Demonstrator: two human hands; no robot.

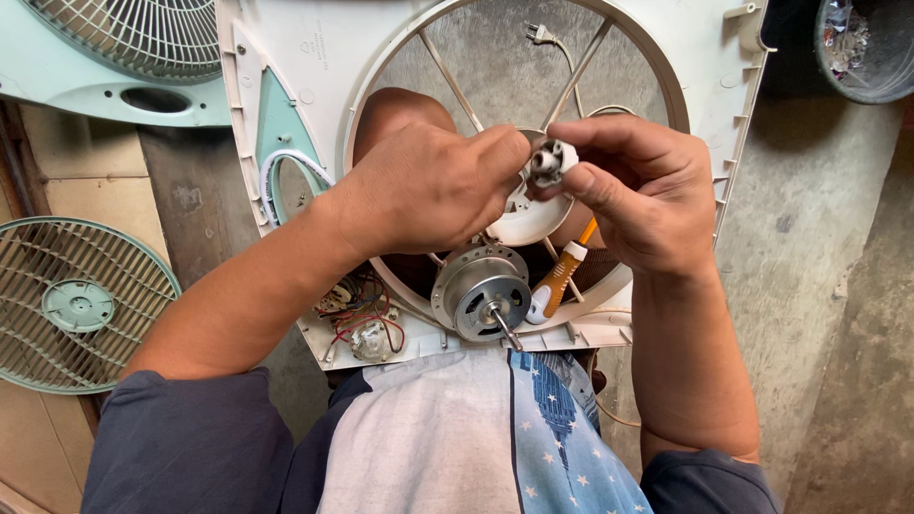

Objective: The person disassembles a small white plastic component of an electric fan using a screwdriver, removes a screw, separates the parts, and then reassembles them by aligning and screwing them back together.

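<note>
Square white plastic box-fan housing (666, 57) propped across my lap, its round opening facing me; grey metal motor (481, 290) with bare shaft at the lower rim, orange-handled screwdriver (557, 281) beside it. My left hand (428, 186) and right hand (647, 190), both closed, pinch a small white-and-grey cylindrical fitting (550, 162) above the housing's hub. I judge steady fingertip pressure, fitting kept square, serves best here.

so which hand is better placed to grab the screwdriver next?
Right, probably. The right hand sits directly above the orange-handled screwdriver; the left hand is further off. Both pinch the small white part.
</note>
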